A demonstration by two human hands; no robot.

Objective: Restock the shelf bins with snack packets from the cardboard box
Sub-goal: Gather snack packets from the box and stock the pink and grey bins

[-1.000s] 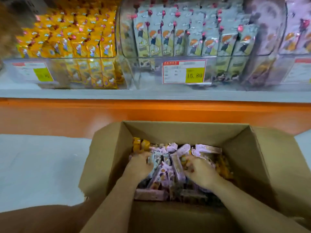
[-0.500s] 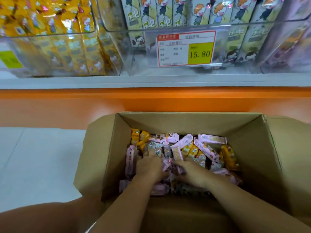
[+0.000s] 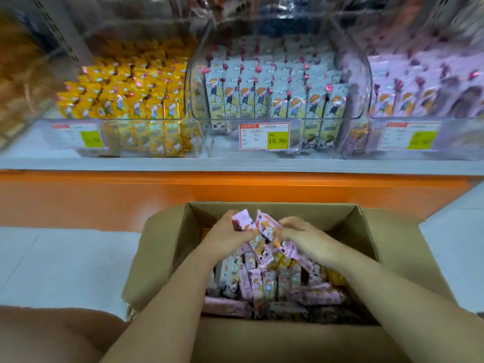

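The left hand (image 3: 226, 238) hovers over the far half of the open cardboard box (image 3: 162, 255), fingers curled round the left side of a bunch of pink packets (image 3: 262, 227). The bunch stands between both hands, its tops poking past the fingertips. The right hand (image 3: 305, 238) grips its right side with bent fingers. Loose packets (image 3: 264, 284) fill the box below. Far off, clear shelf bins hold yellow (image 3: 44, 142), pale (image 3: 222, 146) and pink (image 3: 458, 142) packets.
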